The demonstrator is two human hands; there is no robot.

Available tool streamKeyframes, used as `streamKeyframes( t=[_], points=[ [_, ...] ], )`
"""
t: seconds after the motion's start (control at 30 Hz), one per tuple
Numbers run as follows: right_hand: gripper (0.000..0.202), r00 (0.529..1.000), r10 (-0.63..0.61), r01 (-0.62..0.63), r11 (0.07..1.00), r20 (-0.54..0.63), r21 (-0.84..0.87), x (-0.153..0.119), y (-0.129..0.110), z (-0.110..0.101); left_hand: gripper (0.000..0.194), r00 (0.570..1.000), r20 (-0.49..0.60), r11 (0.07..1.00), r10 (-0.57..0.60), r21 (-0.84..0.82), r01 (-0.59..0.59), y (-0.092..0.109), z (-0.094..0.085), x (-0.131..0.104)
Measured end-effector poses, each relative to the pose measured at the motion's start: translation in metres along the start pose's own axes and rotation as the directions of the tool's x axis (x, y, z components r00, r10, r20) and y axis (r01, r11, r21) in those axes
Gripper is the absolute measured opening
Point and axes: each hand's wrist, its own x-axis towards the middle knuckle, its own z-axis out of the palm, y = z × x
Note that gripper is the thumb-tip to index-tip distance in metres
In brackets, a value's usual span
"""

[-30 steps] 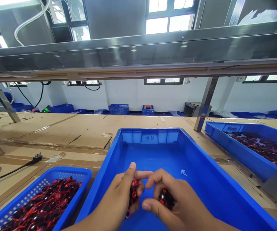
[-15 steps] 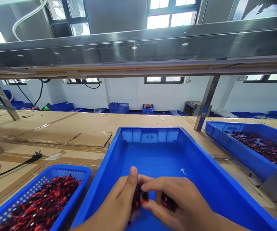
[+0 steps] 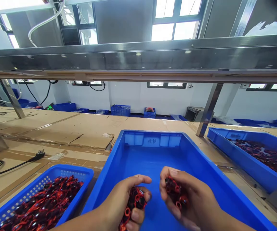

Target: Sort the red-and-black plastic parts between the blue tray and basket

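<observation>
Cupping reddish pieces (image 3: 139, 200), hands (image 3: 196, 192) over tray (image 3: 148, 163)

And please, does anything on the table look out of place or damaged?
Yes, two small things: a black plug lies loose at the left, connected to no socket, and the cardboard beyond it has a dark slit, perhaps a tear.

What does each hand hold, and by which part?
Left hand and right hand each cup several red-and-black pieces; which part of each piece is gripped cannot be told.
</observation>
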Motion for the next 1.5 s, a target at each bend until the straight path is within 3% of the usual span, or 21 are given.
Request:
streamKeyframes(
  t=[0.07, 0.13, 0.2, 0.27, 0.37, 0.5, 0.57, 0.8, 0.93, 1.1, 1.3, 1.4, 1.5],
  points=[
    [0.038, 0.999, 0.034, -0.035, 0.997, -0.008, -0.066, 0.0, 0.0, 0.001, 0.032, 0.999, 0.027, 0.998, -0.027, 0.049, 0.026, -0.001, -0.002, 0.003],
    [0.037, 0.999, -0.019, 0.007, 0.962, -0.042, -0.275, -0.001, 0.001, 0.005, 0.048, 0.998, 0.056, 0.992, -0.021, 0.129, 0.013, -0.004, -0.004, 0.008],
    [0.03, 0.991, -0.13, 0.101, 0.826, -0.014, -0.555, -0.003, 0.003, 0.009, 0.065, 0.995, 0.083, 0.971, 0.051, 0.23, -0.069, -0.009, -0.005, 0.012],
    [0.025, 0.972, -0.213, 0.213, 0.623, 0.098, -0.753, -0.005, 0.005, 0.013, 0.077, 0.979, 0.11, 0.924, 0.17, 0.327, -0.197, -0.017, -0.005, 0.015],
    [0.025, 0.939, -0.255, 0.321, 0.419, 0.229, -0.849, -0.006, 0.01, 0.014, 0.079, 0.934, 0.158, 0.822, 0.32, 0.445, -0.356, -0.026, -0.004, 0.013],
    [0.014, 0.929, -0.249, 0.339, 0.29, 0.272, -0.895, -0.005, 0.017, 0.011, 0.075, 0.908, 0.21, 0.751, 0.363, 0.511, -0.418, -0.029, -0.003, 0.006],
    [0.013, 0.932, -0.231, 0.339, 0.274, 0.28, -0.9, -0.006, 0.019, 0.01, 0.073, 0.917, 0.214, 0.761, 0.335, 0.512, -0.398, -0.027, -0.001, 0.003],
    [0.02, 0.957, -0.195, 0.28, 0.415, 0.216, -0.866, -0.01, 0.017, 0.011, 0.06, 0.97, 0.13, 0.873, 0.204, 0.424, -0.24, -0.018, 0.003, 0.001],
    [0.021, 0.963, -0.21, 0.242, 0.387, 0.17, -0.89, -0.01, 0.016, 0.011, 0.058, 0.942, 0.193, 0.827, 0.276, 0.452, -0.335, -0.017, 0.002, -0.002],
    [0.025, 0.947, -0.266, 0.264, 0.34, 0.177, -0.903, -0.009, 0.02, 0.009, 0.041, 0.867, 0.283, 0.728, 0.41, 0.471, -0.498, -0.016, -0.001, -0.006],
    [0.024, 0.832, -0.431, 0.451, 0.162, 0.348, -0.878, -0.01, 0.025, 0.007, 0.046, 0.825, 0.295, 0.749, 0.483, 0.349, -0.563, -0.018, -0.006, -0.003],
    [0.02, 0.833, -0.452, 0.435, 0.176, 0.32, -0.883, -0.012, 0.021, 0.01, 0.05, 0.827, 0.298, 0.787, 0.477, 0.274, -0.553, -0.017, -0.006, -0.001],
    [0.013, 0.854, -0.461, 0.366, 0.199, 0.242, -0.909, -0.015, 0.015, 0.015, 0.051, 0.863, 0.231, 0.835, 0.449, 0.234, -0.498, -0.017, -0.005, 0.002]
  ],
)
